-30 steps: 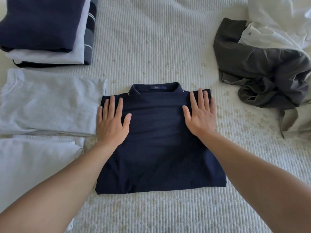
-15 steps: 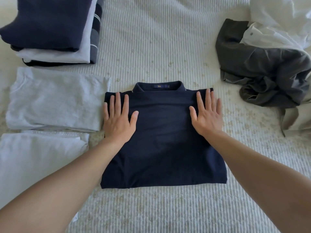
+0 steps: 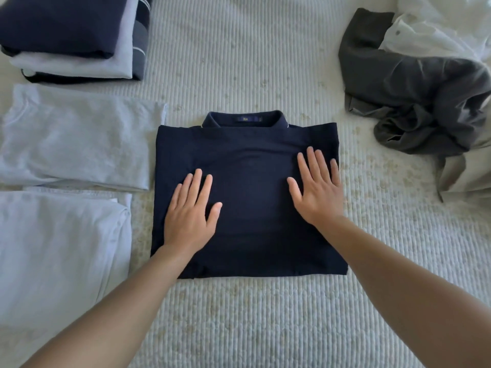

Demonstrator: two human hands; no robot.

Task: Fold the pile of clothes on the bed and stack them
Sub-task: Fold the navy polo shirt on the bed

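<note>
- Head view: the navy shirt lay folded into a neat rectangle on the middle of the bed, collar at the far edge
- The left hand rested flat on the left half of the shirt, fingers straight and slightly spread, holding nothing
- The right hand lay flat on the right half, fingers straight too, little finger near the shirt's right edge, gripping nothing
- Compared with a second earlier, both hands had slid from up near the shoulders down toward the middle of the shirt; the left had come further toward the near hem than the right
- The shirt itself had kept its shape and place, so this looked like a smoothing stroke, pressing the fold flat, not a new fold
- That suggests the fold of this piece was about finished; the likely next step would be lifting it onto a stack
- A stack of folded clothes, navy on top, sat at the far left, well apart from the shirt
- A folded grey shirt lay just beside the navy shirt's left edge, and a folded white piece lay nearer on the left
- The unfolded pile remained at the far right: a dark grey garment crumpled under a white shirt, so a good part of the task was done, though not all
</note>
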